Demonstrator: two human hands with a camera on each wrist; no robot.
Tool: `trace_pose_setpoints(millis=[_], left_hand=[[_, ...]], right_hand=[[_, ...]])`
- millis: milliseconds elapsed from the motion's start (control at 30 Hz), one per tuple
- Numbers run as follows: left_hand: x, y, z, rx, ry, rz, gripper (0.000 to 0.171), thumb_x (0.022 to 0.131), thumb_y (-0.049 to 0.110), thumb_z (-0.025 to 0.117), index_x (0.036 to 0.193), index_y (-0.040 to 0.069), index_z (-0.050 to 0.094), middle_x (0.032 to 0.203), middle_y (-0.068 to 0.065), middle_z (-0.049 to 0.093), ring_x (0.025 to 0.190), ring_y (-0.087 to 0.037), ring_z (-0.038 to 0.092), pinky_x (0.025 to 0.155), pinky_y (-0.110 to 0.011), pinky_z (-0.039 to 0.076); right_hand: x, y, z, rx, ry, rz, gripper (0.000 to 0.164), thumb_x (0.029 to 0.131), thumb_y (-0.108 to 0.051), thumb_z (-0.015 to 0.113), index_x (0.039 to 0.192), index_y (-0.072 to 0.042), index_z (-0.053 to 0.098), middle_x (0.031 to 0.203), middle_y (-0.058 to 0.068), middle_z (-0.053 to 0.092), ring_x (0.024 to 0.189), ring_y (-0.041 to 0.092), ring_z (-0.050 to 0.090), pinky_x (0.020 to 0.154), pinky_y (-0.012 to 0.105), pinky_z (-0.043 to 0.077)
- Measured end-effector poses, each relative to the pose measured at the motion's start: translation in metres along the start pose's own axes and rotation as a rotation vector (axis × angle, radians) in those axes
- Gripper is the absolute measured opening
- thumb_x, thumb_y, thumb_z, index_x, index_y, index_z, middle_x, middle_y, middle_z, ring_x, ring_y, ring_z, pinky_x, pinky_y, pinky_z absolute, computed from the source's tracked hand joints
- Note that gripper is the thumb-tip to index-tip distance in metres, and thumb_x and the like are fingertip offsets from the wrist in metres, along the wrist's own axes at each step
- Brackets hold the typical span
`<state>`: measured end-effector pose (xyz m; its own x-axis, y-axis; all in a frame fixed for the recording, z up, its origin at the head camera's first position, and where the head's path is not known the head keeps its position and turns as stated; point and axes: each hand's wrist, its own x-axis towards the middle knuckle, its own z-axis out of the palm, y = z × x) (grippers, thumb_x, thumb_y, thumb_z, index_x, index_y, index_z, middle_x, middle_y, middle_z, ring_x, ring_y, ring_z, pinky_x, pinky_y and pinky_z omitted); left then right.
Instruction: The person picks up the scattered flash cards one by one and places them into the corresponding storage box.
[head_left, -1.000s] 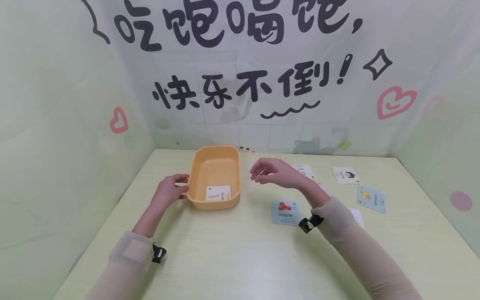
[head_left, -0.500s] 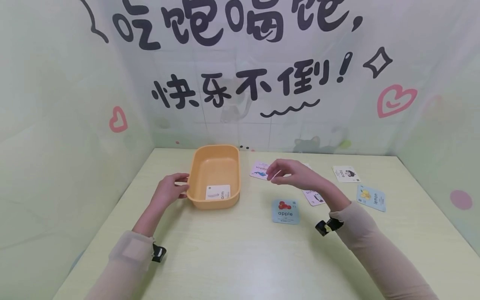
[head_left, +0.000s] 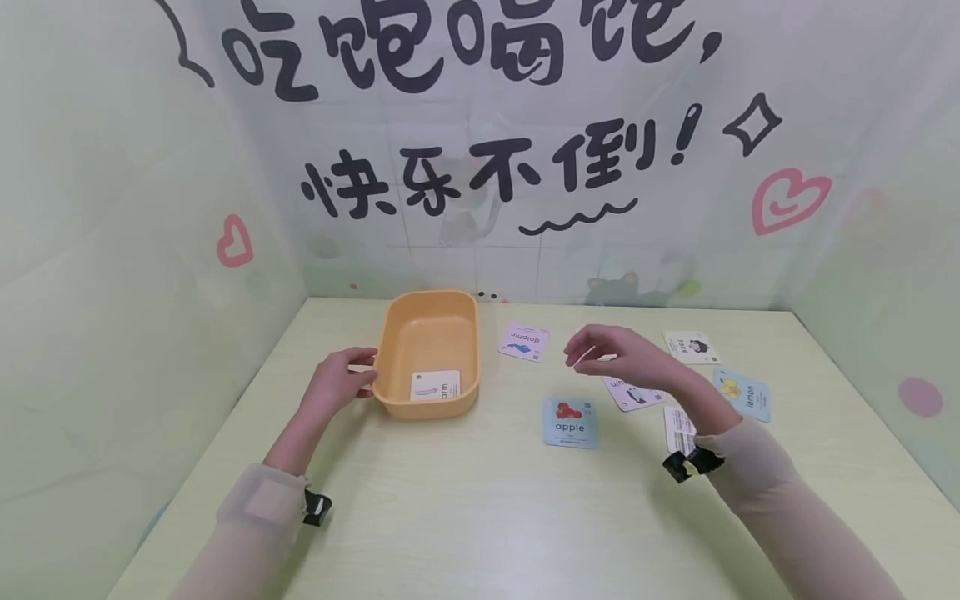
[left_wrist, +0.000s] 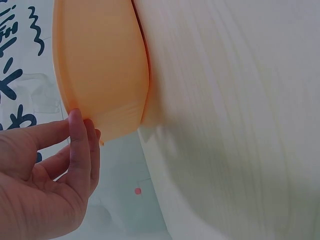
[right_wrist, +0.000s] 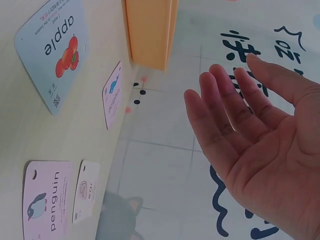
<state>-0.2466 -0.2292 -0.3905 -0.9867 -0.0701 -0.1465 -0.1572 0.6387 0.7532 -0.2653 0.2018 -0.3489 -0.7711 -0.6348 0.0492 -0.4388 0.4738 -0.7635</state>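
Observation:
My left hand is at the left rim of an orange plastic basket, thumb and fingertips pinching the edge, as the left wrist view shows. An arm picture card lies inside the basket at its near end. My right hand hovers over the table with loosely bent fingers and nothing in them. Under and around it lie the penguin card, the ear card, the blue apple card and the purple dolphin card. The ear card is hidden by the hand in the head view.
Farther right are a face card, a blue lemon card and a white card with lines of text, partly behind the right wrist. The light wooden table ends at a printed cloth at the back.
My right hand has moved right, away from the basket, uncovering the dolphin card on the table. My left hand and the basket have stayed in place.

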Motion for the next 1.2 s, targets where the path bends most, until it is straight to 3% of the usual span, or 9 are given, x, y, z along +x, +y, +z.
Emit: trace_pose_setpoints(millis=[167,500,867,1200], left_hand=[[-0.001,0.000,0.000,0.002,-0.001,-0.009,0.049,0.099,0.004,0.057,0.146,-0.004,0.045,0.138,-0.027,0.054,0.113,-0.037,0.064,0.077,-0.028,0.066],[-0.001,0.002,0.000,0.014,0.002,-0.029,0.049,0.099,0.005,0.057,0.146,-0.003,0.044,0.138,-0.026,0.054,0.113,-0.036,0.064,0.085,-0.036,0.065],[0.000,0.001,0.000,0.014,-0.002,-0.032,0.049,0.100,0.006,0.057,0.147,-0.002,0.044,0.139,-0.025,0.054,0.113,-0.036,0.064,0.081,-0.030,0.065],[0.000,0.002,0.000,0.019,-0.005,-0.029,0.049,0.099,0.005,0.056,0.146,-0.003,0.044,0.138,-0.026,0.054,0.113,-0.036,0.064,0.079,-0.028,0.065]], right_hand=[[-0.010,0.005,-0.004,-0.007,0.008,0.004,0.021,0.095,-0.011,0.066,0.115,-0.005,0.064,0.110,0.008,0.071,0.104,0.023,0.068,0.089,0.021,0.058],[-0.031,0.014,-0.012,0.017,0.015,0.046,0.024,0.094,-0.009,0.066,0.117,-0.001,0.062,0.113,0.015,0.069,0.106,0.030,0.067,0.087,0.019,0.059],[-0.057,0.027,-0.022,-0.021,0.030,0.074,0.024,0.095,-0.009,0.065,0.116,0.001,0.062,0.113,0.021,0.068,0.101,0.018,0.067,0.083,0.019,0.060],[-0.082,0.035,-0.038,-0.112,0.075,0.110,0.024,0.096,-0.012,0.065,0.116,0.001,0.062,0.113,0.014,0.068,0.099,-0.001,0.063,0.084,0.017,0.059]])
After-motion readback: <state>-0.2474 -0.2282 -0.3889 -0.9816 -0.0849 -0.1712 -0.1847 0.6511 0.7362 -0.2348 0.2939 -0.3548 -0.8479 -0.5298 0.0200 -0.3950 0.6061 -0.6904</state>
